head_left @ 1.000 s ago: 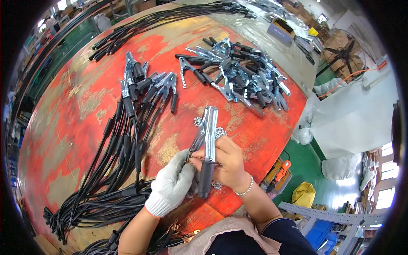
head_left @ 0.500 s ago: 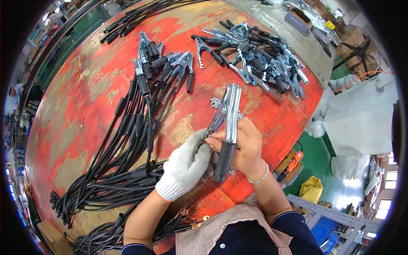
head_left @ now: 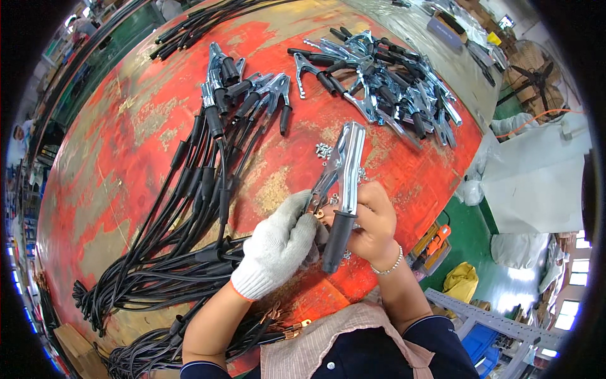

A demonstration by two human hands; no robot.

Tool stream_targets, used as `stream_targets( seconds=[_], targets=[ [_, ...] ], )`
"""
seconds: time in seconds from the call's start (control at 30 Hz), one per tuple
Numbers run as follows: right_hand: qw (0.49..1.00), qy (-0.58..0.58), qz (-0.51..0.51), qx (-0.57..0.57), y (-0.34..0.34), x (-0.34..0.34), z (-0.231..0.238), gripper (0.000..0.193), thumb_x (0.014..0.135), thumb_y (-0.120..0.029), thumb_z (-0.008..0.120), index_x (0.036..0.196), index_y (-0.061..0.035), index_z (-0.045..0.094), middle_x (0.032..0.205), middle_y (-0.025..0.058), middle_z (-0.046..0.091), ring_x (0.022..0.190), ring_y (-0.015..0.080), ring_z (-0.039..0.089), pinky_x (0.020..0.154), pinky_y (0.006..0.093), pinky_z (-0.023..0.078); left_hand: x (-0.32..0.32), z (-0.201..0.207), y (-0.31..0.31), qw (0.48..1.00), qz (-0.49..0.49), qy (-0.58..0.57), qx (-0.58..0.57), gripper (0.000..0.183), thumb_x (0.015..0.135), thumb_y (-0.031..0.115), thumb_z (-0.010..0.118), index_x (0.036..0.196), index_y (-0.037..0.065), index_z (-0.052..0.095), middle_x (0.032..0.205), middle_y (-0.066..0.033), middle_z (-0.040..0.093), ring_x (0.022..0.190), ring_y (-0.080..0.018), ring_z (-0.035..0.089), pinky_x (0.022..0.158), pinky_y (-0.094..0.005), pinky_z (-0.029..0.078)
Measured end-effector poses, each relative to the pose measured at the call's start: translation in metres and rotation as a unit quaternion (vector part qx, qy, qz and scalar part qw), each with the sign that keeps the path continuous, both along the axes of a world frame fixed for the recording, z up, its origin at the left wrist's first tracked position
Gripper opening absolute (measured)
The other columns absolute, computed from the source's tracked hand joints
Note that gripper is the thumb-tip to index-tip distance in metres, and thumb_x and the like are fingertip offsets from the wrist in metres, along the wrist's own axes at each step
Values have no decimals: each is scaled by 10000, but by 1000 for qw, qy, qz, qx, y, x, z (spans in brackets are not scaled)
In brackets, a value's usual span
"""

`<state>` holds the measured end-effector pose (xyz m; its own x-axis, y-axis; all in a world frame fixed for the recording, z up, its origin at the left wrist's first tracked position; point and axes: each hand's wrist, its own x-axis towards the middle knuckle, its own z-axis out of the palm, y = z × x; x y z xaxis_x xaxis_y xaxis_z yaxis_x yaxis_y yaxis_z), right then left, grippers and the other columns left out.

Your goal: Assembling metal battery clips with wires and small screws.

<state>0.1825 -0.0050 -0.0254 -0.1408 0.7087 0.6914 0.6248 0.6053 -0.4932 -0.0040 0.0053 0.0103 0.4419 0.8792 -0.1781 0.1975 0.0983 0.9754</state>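
A large spring clamp of bright, silvery stamped metal [head_left: 351, 167] is held just above the desk, between the person's hands. Its nearer arm is a long, ridged channel, polished enough to catch pale highlights, with a matte black sleeve [head_left: 339, 243] over the lower end. The other arm, darker in the shade, slants down toward the left, so the two spread apart below the nose. A small copper-coloured ring lug [head_left: 319, 214] shows beside the pivot area.

The left hand, in a white knitted glove [head_left: 271, 249], is closed around the clamp's slanting arm, by the lug. The bare right hand [head_left: 377, 221] is curled against the nearer arm; its fingertips are hidden, so whether it grips cannot be told.

Close by lie small silver metal fasteners [head_left: 324, 150] on the red, worn-painted desk [head_left: 126, 158]. Farther off are a heap of similar silver-and-black clamps [head_left: 391, 88] and, to the left, long black cables [head_left: 202, 183] ending in more clamps.
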Motion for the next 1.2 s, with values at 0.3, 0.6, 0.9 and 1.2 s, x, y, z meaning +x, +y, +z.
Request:
stream_targets(
  seconds=[0.3, 0.6, 0.9, 1.2],
  targets=[
    [1000, -21, 8, 18, -3, 0, 6, 242, 666, -124, 825, 892, -107, 739, 724, 26, 527, 615, 218, 486, 557, 341, 388, 2, 3, 0, 999, -11, -10, -33, 346, 976, 97, 439, 1304, -15, 453, 770, -62, 627, 596, -109, 592, 557, -267, 497],
    [999, -40, 22, 13, 21, 19, -1, 165, 705, -113, 762, 820, -100, 644, 768, 61, 594, 662, 262, 564, 568, 371, 451, -7, 16, 9, 992, 21, 70, 103, 348, 971, 96, 460, 1311, 20, 472, 762, -61, 633, 604, -106, 607, 568, -268, 513],
    [955, -259, -144, 18, 224, 47, -26, 401, 833, -327, 664, 1200, -178, 605, 1053, 83, 633, 1004, 279, 571, 873, 430, 420, -43, 9, 146, 752, 205, 551, 298, 340, 946, 354, 474, 1145, 92, 563, 824, -191, 691, 699, -388, 671, 603, -497, 521],
    [868, -375, -275, -175, 302, 10, -64, 443, 880, -474, 592, 1155, -127, 587, 988, 128, 709, 970, 297, 646, 888, 508, 391, -51, 9, 122, 618, 185, 553, 528, 325, 863, 372, 649, 1094, 148, 605, 765, -97, 655, 704, -295, 651, 613, -430, 510]
  ],
)
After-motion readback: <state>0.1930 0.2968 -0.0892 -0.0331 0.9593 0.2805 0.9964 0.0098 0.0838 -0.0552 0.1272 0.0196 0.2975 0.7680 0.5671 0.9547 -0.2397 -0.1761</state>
